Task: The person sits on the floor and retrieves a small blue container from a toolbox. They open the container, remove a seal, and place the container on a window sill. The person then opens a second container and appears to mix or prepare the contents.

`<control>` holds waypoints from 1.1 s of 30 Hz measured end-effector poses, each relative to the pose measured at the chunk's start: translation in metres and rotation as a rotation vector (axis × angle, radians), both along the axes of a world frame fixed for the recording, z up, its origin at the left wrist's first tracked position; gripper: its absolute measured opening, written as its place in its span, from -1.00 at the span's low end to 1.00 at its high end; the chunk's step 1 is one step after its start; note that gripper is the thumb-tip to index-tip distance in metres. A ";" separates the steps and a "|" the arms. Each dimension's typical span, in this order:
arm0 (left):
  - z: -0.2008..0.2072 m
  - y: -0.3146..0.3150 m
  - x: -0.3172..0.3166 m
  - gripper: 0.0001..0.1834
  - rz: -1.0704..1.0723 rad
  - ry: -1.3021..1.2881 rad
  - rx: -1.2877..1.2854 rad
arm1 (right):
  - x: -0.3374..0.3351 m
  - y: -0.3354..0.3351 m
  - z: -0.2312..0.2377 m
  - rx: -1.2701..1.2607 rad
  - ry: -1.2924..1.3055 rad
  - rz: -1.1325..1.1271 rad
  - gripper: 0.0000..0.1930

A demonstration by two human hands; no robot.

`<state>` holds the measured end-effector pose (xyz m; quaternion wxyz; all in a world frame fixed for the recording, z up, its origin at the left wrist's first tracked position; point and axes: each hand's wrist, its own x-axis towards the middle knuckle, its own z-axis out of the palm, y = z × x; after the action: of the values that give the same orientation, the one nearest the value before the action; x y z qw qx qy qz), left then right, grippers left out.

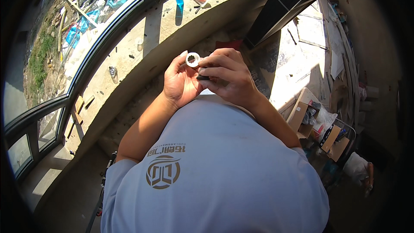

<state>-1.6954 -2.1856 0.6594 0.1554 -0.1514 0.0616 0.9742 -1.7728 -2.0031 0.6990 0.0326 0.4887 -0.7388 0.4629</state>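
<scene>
Two bare hands meet in front of the chest, with a small white plastic-looking ring with a dark, notched inner edge point(188, 60) raised between their fingertips. The left hand point(177, 80) is turned palm up, its thumb upright against the ring's left side; its fingers are partly hidden, so I cannot tell how firmly they press from behind. The right hand point(230, 71) comes in from the other side with its fingers bent close together, the upper fingertips at the ring's right edge, while the lower ones and the thumb appear to pinch a short, dark black piece point(202, 77) just below it. To handle this well, I would let the left thumb and fingers steady the ring by its outer wall, leaving the notched opening uncovered and facing the eyes. A light, even grip on the black piece should suit better than a hard squeeze, since so small a part could spring away. Resting both wrists near the pale blue-grey cloth shirt point(233, 155) would probably damp any tremble, and sunlight on the fingers should help in checking the notches.
</scene>
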 end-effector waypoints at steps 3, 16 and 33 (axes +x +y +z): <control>0.004 0.002 0.003 -0.45 -0.003 0.005 -0.099 | 0.007 0.001 0.000 -0.113 -0.215 -0.054 -0.68; 0.003 0.002 0.020 -0.35 -0.062 0.077 -0.788 | 0.007 0.007 -0.014 -0.366 -0.858 -0.041 -0.73; 0.016 0.014 0.021 -0.61 -0.141 0.171 -1.108 | 0.009 0.025 -0.012 -0.156 -1.016 0.023 -0.69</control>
<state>-1.6742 -2.1716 0.6752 0.1120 -0.1266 0.5861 0.7925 -1.7642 -1.9782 0.6872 -0.2994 0.2061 -0.6192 0.6960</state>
